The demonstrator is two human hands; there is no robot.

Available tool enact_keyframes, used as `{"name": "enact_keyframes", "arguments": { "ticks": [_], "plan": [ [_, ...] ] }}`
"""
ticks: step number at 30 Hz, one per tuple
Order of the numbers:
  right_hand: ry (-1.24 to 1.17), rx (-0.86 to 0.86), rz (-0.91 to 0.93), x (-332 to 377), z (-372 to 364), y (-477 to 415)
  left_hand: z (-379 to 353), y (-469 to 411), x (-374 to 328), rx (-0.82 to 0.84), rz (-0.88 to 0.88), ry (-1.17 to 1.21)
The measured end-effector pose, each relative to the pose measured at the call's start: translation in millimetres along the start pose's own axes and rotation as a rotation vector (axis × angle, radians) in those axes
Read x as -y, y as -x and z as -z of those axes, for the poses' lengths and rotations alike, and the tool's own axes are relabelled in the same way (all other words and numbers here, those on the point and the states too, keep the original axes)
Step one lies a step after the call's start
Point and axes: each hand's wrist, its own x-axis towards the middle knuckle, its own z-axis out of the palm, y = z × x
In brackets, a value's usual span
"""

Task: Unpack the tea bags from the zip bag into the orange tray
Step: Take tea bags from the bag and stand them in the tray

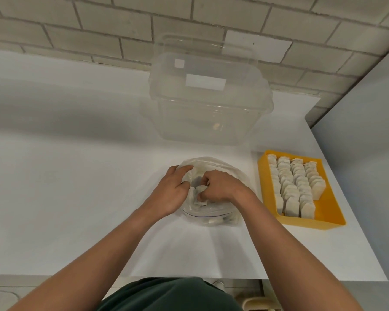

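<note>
The clear zip bag (213, 194) lies on the white surface (76, 187), its mouth spread open — a few pale tea bags (200, 191) show inside. The left hand (173, 191) presses the bag's left rim, fingers curled on the plastic. The right hand (218, 187) reaches into the opening, its grip pinched on a tea bag. Just right stands the orange tray (323, 212), packed with four rows of upright tea bags. Behind — a clear lidded bin (211, 97).
</note>
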Motion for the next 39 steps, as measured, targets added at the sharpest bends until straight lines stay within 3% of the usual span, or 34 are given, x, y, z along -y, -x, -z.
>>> {"name": "enact_keyframes", "arguments": {
  "ticks": [16,21,28,34,37,39],
  "plan": [
    [-0.085,0.116,0.009,-1,6,3,0,7,-5,0.006,-0.045,-0.001],
    [-0.154,-0.015,0.063,-9,12,10,3,6,-4,0.013,-0.047,-0.001],
    [-0.548,-0.179,0.136,-25,25,25,9,9,-8,-0.036,-0.055,0.040],
    [-0.910,-0.160,0.149,-30,35,40,17,21,-27,-0.294,-0.220,0.300],
    [-1.108,-0.108,0.162,-28,43,47,21,24,-44,-0.253,-0.123,0.528],
    [-1.193,-0.065,0.189,-24,49,53,24,23,-51,-0.117,-0.020,0.714]
  ]
}}
